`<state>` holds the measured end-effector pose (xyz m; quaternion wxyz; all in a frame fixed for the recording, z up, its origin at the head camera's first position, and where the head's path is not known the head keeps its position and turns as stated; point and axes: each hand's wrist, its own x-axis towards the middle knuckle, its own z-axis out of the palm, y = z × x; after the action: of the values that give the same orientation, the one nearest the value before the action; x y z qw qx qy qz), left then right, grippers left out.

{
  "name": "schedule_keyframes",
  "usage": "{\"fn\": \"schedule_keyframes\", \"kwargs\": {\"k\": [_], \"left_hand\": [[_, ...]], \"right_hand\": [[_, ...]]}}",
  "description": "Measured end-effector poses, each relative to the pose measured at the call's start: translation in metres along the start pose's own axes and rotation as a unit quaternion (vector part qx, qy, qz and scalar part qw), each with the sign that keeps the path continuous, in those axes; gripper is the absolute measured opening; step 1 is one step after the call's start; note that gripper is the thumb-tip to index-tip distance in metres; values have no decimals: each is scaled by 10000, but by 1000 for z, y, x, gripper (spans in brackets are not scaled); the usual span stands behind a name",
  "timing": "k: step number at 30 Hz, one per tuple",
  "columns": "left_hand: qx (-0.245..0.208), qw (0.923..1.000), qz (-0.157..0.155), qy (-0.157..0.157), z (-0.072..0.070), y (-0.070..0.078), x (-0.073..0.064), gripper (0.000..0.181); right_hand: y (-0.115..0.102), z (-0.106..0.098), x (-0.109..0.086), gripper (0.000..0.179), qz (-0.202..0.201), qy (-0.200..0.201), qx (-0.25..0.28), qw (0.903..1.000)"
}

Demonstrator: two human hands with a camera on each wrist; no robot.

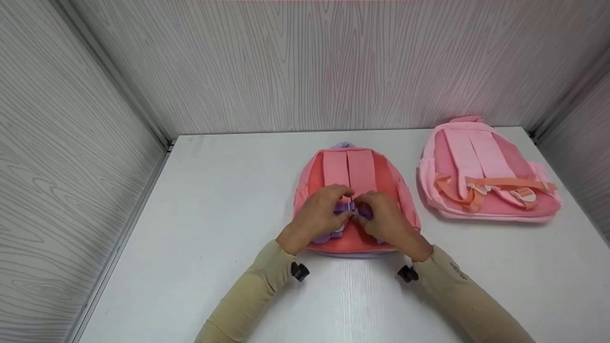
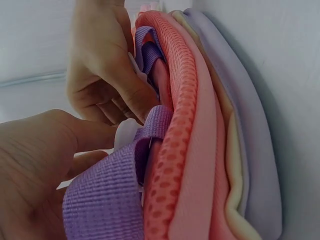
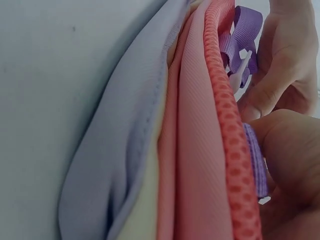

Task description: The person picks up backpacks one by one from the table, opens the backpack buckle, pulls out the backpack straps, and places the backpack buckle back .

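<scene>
Strap of purple webbing: pinched by left hand and right hand, near each other | pink backpack: laid strap-side up on table, under hands | webbing: best kept flat, untwisted, evenly tensioned

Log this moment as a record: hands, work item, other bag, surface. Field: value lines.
left hand: fingers pinch purple woven strap
right hand: fingers pinch the purple strap, facing the left hand
work_item: coral-and-pink fabric backpack, lying strap side up, under both hands
hardware: white plastic buckle beside the left hand's fingers
other_bag: pale pink fabric backpack with orange straps, strap side up, to the right, untouched
surface: flat white table
</scene>
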<state>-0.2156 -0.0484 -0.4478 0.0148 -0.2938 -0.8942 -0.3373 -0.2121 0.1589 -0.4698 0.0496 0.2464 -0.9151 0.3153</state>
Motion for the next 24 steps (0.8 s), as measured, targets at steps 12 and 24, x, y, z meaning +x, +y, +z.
{"fn": "schedule_keyframes", "kwargs": {"k": [12, 24], "left_hand": [[-138, 9995, -285, 94, 2, 4, 0, 36], [-55, 9995, -231, 225, 3, 2, -2, 25]], "right_hand": [[0, -8, 0, 28, -150, 12, 298, 9994], [-1, -16, -4, 27, -540, 277, 1, 9982]]}}
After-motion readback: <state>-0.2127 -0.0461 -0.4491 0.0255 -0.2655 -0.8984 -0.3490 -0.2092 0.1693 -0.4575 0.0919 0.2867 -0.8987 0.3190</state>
